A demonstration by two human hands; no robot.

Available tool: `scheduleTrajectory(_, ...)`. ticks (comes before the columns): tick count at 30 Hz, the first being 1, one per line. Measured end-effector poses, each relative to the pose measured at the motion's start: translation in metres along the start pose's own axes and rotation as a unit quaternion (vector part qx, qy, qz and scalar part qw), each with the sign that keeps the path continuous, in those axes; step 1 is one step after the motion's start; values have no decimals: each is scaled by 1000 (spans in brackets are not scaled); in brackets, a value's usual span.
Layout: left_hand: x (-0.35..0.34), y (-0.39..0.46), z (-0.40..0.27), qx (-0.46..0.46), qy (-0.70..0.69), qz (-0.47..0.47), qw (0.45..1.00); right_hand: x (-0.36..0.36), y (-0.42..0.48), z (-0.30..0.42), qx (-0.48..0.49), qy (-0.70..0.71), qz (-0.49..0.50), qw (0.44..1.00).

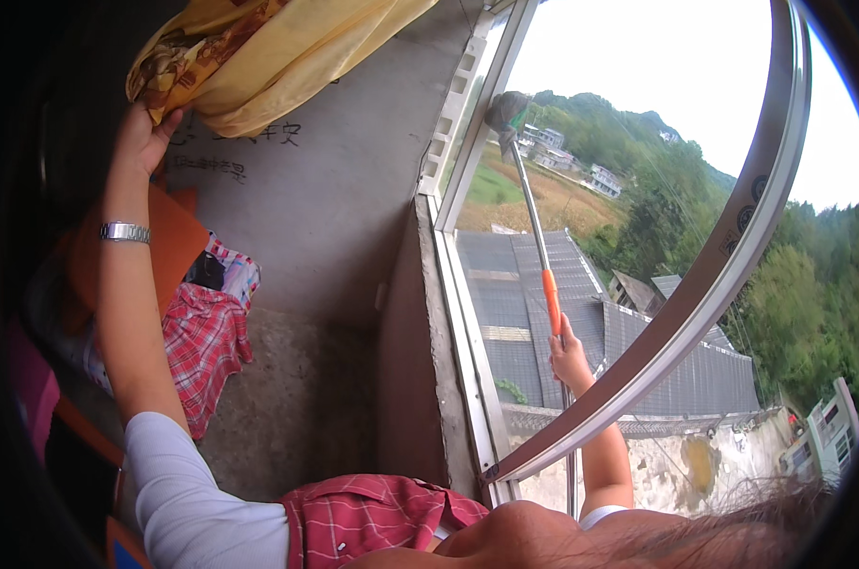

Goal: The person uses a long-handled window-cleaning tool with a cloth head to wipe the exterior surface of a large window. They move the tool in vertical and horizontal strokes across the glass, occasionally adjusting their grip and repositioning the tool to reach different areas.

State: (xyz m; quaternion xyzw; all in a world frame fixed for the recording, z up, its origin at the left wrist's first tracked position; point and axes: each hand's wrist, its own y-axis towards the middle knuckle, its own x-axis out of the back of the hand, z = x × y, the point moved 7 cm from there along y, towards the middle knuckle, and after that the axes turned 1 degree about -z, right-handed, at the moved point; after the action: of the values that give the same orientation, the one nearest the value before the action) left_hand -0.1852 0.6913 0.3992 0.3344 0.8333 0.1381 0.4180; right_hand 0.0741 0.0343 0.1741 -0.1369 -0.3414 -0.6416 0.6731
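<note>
My left hand (146, 139), with a metal watch on the wrist, is raised at the upper left. Its fingers grip the lower edge of a yellow curtain (315, 64) with a brown patterned band. On the other side of the window frame (465, 142), my right hand (570, 355) is closed around the pole of a mop (532, 206), just below its orange sleeve (551, 302). The mop's grey, bunched head (507, 114) points up and lies against or close to the window's upper left part; exact contact cannot be told.
A curved-looking window rail (657, 334) crosses in front of my right forearm. Below the window runs a rough concrete sill (440, 341). A red plaid cloth (205, 348) and an orange panel (145, 249) are at the left. Grey roofs (685, 363) and trees lie outside.
</note>
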Motion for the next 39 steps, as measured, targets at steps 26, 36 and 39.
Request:
scheduleTrajectory(26, -21, -40, 31, 14, -13, 97, 995, 24, -78, 49, -57, 174, -7, 983)
scheduleTrajectory(36, -24, -46, 32, 40, -34, 88, 995, 128, -41, 160, 137, 120, -155, 971)
scheduleTrajectory(39, -30, -48, 36, 54, -44, 96, 993, 157, -62, 149, 253, 31, -176, 951)
